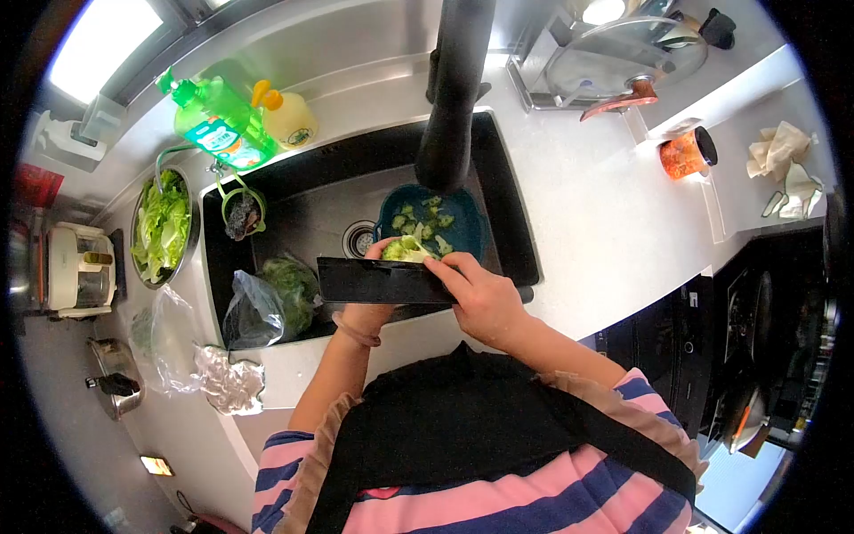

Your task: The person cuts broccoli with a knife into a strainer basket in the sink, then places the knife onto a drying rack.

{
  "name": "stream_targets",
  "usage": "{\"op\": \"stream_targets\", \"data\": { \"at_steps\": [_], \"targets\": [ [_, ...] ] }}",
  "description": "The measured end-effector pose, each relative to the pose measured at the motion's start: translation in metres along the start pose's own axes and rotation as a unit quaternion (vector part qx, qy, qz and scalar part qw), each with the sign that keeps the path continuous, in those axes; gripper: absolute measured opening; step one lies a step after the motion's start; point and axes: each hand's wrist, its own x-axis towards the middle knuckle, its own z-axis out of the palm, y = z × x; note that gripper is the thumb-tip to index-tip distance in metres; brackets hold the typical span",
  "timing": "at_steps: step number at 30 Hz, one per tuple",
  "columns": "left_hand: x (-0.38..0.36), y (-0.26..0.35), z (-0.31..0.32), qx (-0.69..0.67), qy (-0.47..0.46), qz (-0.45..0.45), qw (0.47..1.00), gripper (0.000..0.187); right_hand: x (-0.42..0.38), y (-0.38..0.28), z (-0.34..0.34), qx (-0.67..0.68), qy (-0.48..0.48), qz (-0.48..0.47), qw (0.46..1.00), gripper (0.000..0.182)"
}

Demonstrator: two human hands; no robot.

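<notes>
My right hand (485, 301) is closed on a black broad-bladed knife (382, 281), its blade stretching left across the front of the sink. Behind that blade, my left hand (367, 315) is mostly hidden; its fingertips show beside a piece of broccoli (405, 250) that it grips. The right hand's fingertips reach the broccoli's right side. Just beyond, a blue colander-like bowl (478, 236) stands in the sink with several small broccoli florets (429, 219) inside.
The dark sink (334, 169) holds a clear bag of greens (289, 289) and a green strainer (257, 198). Left of it is a bowl of lettuce (162, 227). Behind stand a green soap bottle (222, 125) and the black faucet (445, 147). An orange-filled jar (683, 156) is at right.
</notes>
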Motion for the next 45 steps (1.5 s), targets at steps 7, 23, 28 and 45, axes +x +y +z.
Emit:
{"op": "stream_targets", "data": {
  "at_steps": [7, 23, 28, 45],
  "targets": [
    [0.001, -0.056, -0.012, 0.315, -0.009, 0.127, 0.940, 0.040, 0.000, 0.009, 0.007, -0.011, 0.037, -0.023, 0.999, 0.050],
    [-0.001, 0.024, 0.003, -0.102, -0.014, -0.216, 0.971, 0.020, -0.018, 0.057, 0.004, -0.056, -0.136, 0.033, 0.989, 0.043],
    [0.002, 0.023, -0.008, -0.125, -0.072, -0.263, 0.954, 0.040, -0.028, 0.073, -0.019, -0.043, -0.150, 0.087, 0.984, 0.038],
    [0.000, 0.036, 0.002, -0.198, -0.079, -0.122, 0.969, 0.077, -0.012, 0.011, -0.025, 0.075, -0.010, 0.048, 0.996, 0.046]
  ]
}}
